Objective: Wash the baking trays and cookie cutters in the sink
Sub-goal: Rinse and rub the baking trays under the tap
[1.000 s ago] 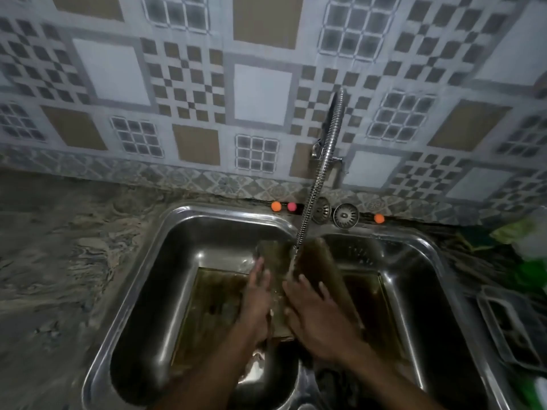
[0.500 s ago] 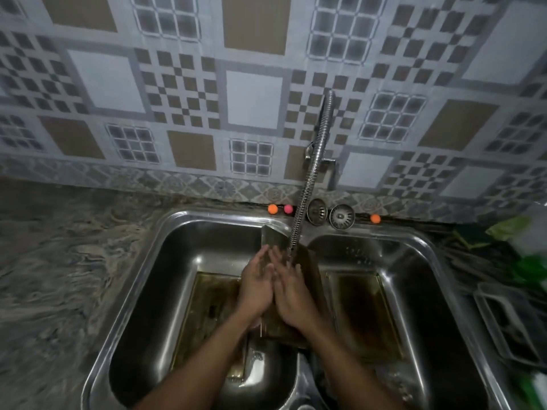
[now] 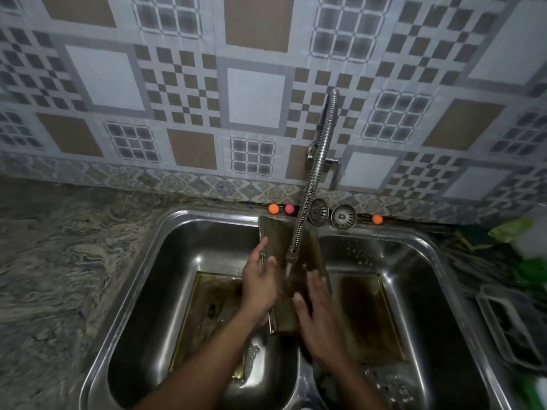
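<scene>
a dull brownish rectangular metal baking tray (image 3: 281,235) is lying over the divider of the double-bowl stainless steel sink (image 3: 189,213), its far end reaching the back rim, under the tip of the flexible ribbed metal faucet (image 3: 310,184). the left hand (image 3: 259,281) is gripping the baking tray's left rim between thumb and fingers. the right hand (image 3: 318,316) is pressing flat on its surface, fingers straight and spread.

No text, label, brand, number or sign can be read anywhere in view. Only checks, grids and plain squares are seen on the wall tiles (image 3: 254,96). No stamp or marking is made out on the baking tray (image 3: 275,232) or the sink (image 3: 207,214). The light is dim and the edges are blurred.
</scene>
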Demonstrator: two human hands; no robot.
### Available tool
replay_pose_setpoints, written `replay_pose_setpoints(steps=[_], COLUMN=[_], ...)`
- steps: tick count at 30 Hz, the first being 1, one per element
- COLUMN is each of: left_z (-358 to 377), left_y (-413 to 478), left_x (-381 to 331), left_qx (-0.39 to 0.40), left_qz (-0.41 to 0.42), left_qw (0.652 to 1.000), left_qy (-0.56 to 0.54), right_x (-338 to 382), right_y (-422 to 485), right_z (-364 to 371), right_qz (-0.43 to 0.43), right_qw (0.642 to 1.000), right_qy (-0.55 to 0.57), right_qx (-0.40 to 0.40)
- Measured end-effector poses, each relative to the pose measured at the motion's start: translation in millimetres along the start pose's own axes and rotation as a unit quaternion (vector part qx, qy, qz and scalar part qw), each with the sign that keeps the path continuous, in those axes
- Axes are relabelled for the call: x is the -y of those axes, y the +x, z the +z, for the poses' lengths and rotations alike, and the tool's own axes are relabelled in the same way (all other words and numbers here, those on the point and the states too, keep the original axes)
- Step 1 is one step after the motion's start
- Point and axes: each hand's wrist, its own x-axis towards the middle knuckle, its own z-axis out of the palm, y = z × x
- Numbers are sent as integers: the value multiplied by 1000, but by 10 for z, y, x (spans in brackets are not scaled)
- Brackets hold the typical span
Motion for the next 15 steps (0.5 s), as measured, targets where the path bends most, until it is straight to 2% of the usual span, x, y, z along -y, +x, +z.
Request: replay_pose_setpoints(steps=[2, 3, 5, 7, 8, 10, 12, 15], left_z=[43, 68, 114, 133, 118, 69, 19, 16], left_y=[-66, -81, -90, -69, -65, -46, -52, -73], left_x=[59, 92, 107, 91, 70, 42, 0, -47], left_qx=[17, 21, 29, 32, 30, 33, 51, 35], left_qz=[-15, -20, -33, -59, -67, -54, -40, -34], left_qw=[1000, 1000, 999, 998, 997, 998, 998, 999], left_qy=[-4, -4, 3, -11, -20, -15, -2, 23], right_x=[-151, -138, 50, 310, 397, 476, 441, 291], right_y=[186, 279, 394, 462, 502, 671, 936, 1260], right_z=[-67, -81, -53, -15, -21, -65, -136, -223], right_qz=[112, 122, 25, -89, -125, -141, -83, 61], right_qw=[994, 992, 999, 994, 989, 987, 994, 997], right_qy=[-16, -31, -42, -12, -8, 1, 8, -42], right_qx=[4, 6, 18, 63, 79, 78, 63, 27])
